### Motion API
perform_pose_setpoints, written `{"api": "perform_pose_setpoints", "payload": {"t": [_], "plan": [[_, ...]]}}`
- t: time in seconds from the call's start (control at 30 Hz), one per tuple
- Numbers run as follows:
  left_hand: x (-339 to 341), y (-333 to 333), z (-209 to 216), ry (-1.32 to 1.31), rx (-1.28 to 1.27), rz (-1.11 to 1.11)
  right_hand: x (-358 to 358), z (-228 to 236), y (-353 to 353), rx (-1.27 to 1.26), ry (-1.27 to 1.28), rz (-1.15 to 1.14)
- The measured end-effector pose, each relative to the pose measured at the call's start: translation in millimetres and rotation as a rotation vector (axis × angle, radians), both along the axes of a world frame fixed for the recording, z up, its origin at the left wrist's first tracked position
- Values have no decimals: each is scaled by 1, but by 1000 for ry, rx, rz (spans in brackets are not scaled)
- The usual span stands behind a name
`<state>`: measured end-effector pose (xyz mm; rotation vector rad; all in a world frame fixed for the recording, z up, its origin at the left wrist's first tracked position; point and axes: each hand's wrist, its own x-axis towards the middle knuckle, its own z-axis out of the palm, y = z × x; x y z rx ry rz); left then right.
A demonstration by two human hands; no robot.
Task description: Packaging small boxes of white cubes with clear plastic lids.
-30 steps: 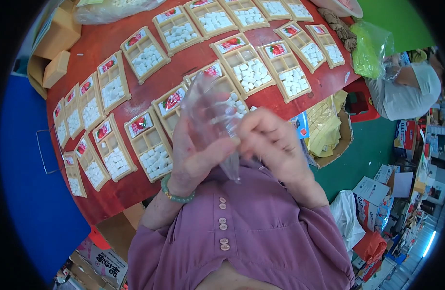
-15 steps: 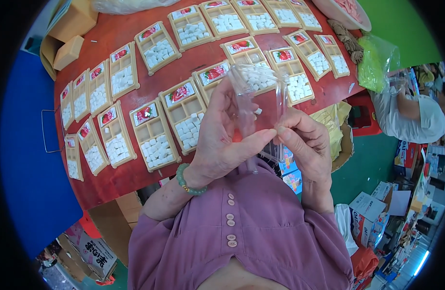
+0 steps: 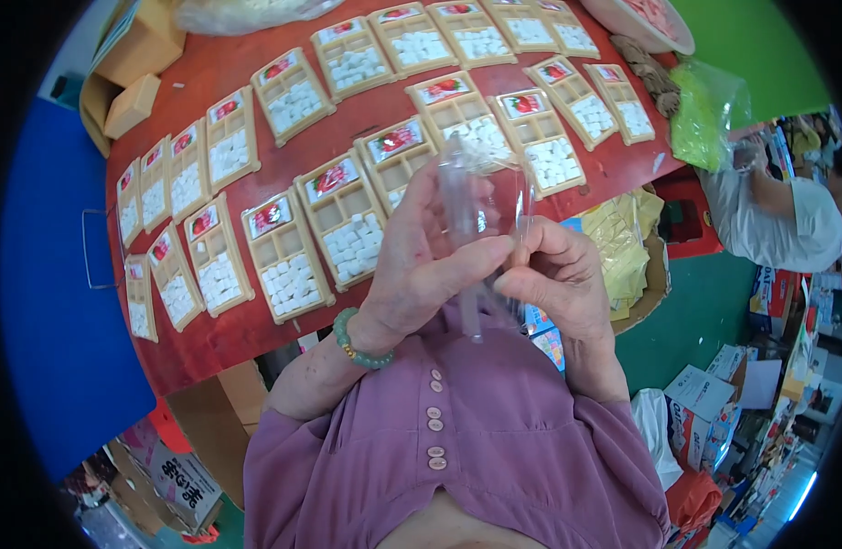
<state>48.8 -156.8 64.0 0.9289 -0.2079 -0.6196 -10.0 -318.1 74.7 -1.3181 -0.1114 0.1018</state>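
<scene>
Holding one clear plastic cover (image 3: 457,201) up in front of the purple shirt (image 3: 393,403). Left hand (image 3: 421,265) curled around its side, thumb across; right hand (image 3: 567,284) pinching an edge between thumb and finger. Judged light, thin, springy, rather slippery; probably creases or cracks if squeezed. Suggested hold: stiffer folded edges, lightly. Beyond: red worktop (image 3: 366,123) bearing tan trays (image 3: 327,218) of white cubes (image 3: 355,245).

Over the red table (image 3: 357,123)'s near edge, blur obscures the clear plastic (image 3: 458,215)'s outline; the left hand (image 3: 416,274) partly hides a beige tray (image 3: 398,166). Along the table's far side, the view's top edge crops a plastic bag (image 3: 247,15) and a bowl (image 3: 645,40).
</scene>
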Motion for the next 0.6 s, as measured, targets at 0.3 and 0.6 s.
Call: {"api": "perform_pose_setpoints", "payload": {"t": [0.3, 0.6], "plan": [[-7, -7, 1, 17, 9, 32, -14, 1, -26, -41, 30, -320], [-3, -36, 0, -21, -6, -159, 26, -6, -138, -363, 61, -823]]}}
